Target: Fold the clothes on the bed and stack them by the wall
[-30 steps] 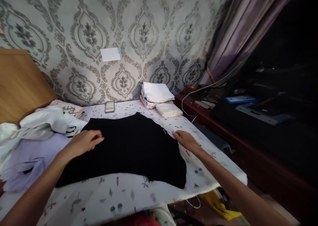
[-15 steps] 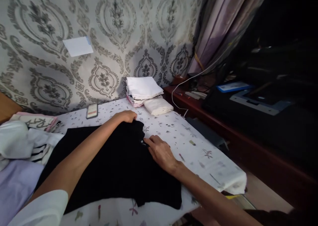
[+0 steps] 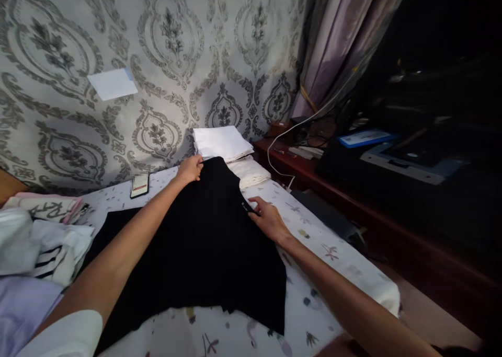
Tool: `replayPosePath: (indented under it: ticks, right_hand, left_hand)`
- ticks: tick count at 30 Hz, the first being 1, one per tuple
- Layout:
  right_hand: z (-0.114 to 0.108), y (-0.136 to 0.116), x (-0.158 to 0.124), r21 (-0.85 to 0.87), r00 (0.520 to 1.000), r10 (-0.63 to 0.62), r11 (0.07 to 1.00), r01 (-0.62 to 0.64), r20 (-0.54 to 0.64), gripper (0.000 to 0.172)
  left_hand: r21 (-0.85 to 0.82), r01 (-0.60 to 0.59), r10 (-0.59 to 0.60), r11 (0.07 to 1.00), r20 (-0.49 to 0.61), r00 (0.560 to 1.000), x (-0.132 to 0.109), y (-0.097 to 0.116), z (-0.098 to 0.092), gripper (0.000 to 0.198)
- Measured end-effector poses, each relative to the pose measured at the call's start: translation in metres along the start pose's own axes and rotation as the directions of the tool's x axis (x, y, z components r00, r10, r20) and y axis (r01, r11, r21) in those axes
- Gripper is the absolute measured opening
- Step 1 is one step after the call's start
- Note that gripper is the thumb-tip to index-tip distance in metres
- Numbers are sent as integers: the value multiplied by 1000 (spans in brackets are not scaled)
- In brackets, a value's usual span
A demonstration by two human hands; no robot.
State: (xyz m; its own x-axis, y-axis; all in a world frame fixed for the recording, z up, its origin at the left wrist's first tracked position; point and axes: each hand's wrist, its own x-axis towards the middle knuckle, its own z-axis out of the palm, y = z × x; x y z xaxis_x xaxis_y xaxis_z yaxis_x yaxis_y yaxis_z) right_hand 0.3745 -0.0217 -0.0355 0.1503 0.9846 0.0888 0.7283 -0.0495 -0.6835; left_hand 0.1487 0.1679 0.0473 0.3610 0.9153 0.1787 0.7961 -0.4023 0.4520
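Observation:
A black shirt [image 3: 196,242] is spread across the white patterned sheet [image 3: 309,341], its far end raised. My left hand [image 3: 191,169] is closed on its far left edge, close to the stack of folded white cloths. On the right, my right hand [image 3: 270,219] pinches the neckline, beside a small label [image 3: 243,205]. The collar edge stretches between the two hands. The shirt's lower edge lies on the sheet nearest me, and my left forearm hides part of its left side.
Folded white cloths [image 3: 221,142] and a cream folded cloth [image 3: 251,173] are stacked by the wall. A phone [image 3: 140,185] lies left of them. Crumpled clothes [image 3: 23,242] sit at the far left. A white cable [image 3: 270,148] hangs by the dark red cabinet [image 3: 392,237] on the right.
Both hands have lifted the shirt's collar end off the sheet, the left hand moving left and away. The neckline has been pulled wider and straighter. The view has shifted slightly.

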Motion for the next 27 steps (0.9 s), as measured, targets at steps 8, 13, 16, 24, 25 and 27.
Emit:
replayPosePath:
  ticks: [8,13,16,24,25,27]
  right_hand:
    - [-11,7,-20,85,997,32,996,-26,-65,44]
    - [-3,10,-82,219,989,124,970,-103,-82,72]
    - [6,1,-127,257,986,152,957,-131,-63,83]
    - [-36,-18,-154,434,988,95,890,-138,120,35]
    - [-43,-15,-152,462,980,148,866,-194,135,36]
    - [-51,-8,-152,460,952,226,836,-299,208,41]
  left_hand:
    - [-89,-146,150,985,37,988,-82,-29,43,30]
    - [103,-160,156,982,41,987,-174,-77,39,43]
    - [234,-13,17,972,-16,1000,-216,-119,20,47]
    - [399,249,-200,883,-161,966,-281,-210,-45,58]
    - [401,248,-197,882,-163,967,-286,-215,-49,59]
    - [408,238,-189,882,-158,969,-296,-220,-53,61]
